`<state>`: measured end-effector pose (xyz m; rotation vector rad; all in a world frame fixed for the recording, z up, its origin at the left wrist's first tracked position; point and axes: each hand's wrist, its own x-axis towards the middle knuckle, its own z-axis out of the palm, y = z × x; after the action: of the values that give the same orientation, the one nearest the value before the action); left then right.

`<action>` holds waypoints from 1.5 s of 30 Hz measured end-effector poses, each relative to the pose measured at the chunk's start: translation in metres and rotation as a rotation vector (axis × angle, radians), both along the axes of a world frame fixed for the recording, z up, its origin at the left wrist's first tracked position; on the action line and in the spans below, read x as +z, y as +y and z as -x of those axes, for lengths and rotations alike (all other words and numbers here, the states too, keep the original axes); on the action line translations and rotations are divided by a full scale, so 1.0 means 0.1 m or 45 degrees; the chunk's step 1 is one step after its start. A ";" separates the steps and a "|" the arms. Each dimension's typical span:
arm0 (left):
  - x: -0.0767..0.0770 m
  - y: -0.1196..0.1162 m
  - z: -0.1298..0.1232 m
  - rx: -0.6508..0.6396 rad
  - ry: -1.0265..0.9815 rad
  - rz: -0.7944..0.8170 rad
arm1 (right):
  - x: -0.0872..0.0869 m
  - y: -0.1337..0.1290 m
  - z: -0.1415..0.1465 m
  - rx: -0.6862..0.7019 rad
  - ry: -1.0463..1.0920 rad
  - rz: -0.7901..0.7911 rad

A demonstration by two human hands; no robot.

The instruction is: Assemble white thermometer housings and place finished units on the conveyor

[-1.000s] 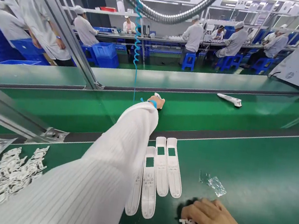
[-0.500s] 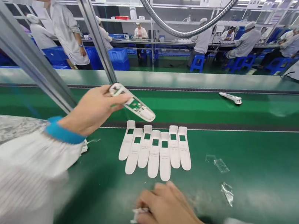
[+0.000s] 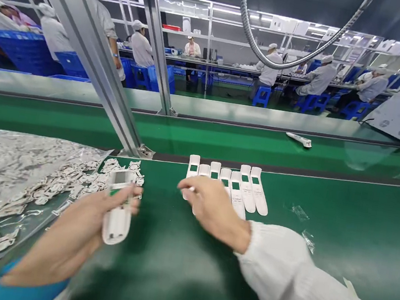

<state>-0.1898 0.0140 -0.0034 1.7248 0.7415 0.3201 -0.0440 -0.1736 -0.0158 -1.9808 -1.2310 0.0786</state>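
My left hand (image 3: 70, 236) is shut around a white plastic casing (image 3: 118, 210), which stands lengthwise in the palm with a green-windowed end upward. The hand is just beside a heap of small white stamped parts (image 3: 66, 190). My right hand (image 3: 214, 207) reaches over a row of several white casings (image 3: 227, 181), covering part of the row. A small white part (image 3: 191, 188) pokes out between its fingertips, and most of that part is hidden.
The heap spills from a transparent plastic bag (image 3: 3, 160) at the left of the green bench (image 3: 336, 270). Plastic scraps (image 3: 301, 213) lie right of the row. A metal upright (image 3: 100, 65) stands beyond the heap. A white device (image 3: 299, 140) lies on the far belt (image 3: 187, 135). Other people sit beyond.
My left hand has come back toward me with the casing, now over the bench beside the heap. My right hand has moved forward over the row. The view has turned left.
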 end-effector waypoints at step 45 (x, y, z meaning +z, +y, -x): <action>-0.32 -0.94 -1.33 -0.326 -0.161 0.037 | 0.35 -1.79 -1.43 -0.429 0.662 0.018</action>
<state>-0.0569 -0.0805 -0.0350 1.7315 0.4257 0.2371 0.0992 -0.3530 0.0193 -1.9809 -0.5611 0.4053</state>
